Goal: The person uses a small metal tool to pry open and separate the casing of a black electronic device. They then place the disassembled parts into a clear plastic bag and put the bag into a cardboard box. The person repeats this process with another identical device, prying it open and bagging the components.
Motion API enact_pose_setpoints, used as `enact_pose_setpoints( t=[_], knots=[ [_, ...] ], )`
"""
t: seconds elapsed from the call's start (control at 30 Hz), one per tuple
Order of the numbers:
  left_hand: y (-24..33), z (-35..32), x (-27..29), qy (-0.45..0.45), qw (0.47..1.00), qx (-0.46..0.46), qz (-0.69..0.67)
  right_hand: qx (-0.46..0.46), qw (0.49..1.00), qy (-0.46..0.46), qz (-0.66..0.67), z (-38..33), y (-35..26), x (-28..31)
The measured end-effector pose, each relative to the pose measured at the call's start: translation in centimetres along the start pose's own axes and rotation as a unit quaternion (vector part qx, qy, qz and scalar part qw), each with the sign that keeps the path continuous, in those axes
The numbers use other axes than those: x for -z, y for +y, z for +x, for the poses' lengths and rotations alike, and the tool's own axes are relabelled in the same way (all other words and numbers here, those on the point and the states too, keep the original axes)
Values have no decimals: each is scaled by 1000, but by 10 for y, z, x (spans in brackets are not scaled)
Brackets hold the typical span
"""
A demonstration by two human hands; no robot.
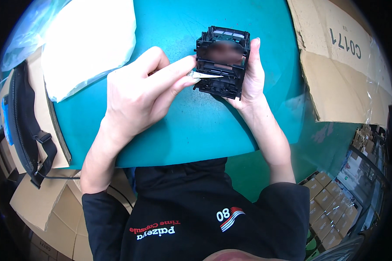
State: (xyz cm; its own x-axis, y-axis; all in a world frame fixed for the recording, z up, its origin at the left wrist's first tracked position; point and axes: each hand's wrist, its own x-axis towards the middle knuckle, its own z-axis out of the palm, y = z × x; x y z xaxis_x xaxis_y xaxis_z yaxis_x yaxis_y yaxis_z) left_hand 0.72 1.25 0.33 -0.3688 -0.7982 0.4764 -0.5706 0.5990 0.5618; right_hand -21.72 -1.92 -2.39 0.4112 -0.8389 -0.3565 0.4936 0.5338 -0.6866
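Observation:
A boxy black plastic frame (222, 68) with slots and ribs is held up over the teal table mat (183, 139). My right hand (253, 78) grips its right side and back, thumb up along the edge; most of the fingers are hidden behind it. From the left, my left hand (139, 89) pinches pointed silver tweezers (204, 75). Their tip lies across the frame's lower front; whether it touches cannot be made out. The left fingertips are close against the frame's left edge. A blurred oval patch covers part of the frame's upper front.
A white sheet or bag in clear plastic (91, 43) lies at the far left. By the left edge, a black strap with a buckle (24, 122) rests on cardboard. An open cardboard box (348, 82) stands at the right, with several small brown boxes (329, 200) lower down.

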Motion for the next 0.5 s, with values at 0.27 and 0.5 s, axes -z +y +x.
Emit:
enact_pose_setpoints(
  t=[0.27, 0.5],
  knots=[
    [0, 0, -2, 20, 999, -4, 37, -2, 997, 12, -70, -4, -1, -13],
    [4, 3, 2, 29, 998, -35, 53, -18, 999, 5, -46, -4, 1, -11]
  ],
)
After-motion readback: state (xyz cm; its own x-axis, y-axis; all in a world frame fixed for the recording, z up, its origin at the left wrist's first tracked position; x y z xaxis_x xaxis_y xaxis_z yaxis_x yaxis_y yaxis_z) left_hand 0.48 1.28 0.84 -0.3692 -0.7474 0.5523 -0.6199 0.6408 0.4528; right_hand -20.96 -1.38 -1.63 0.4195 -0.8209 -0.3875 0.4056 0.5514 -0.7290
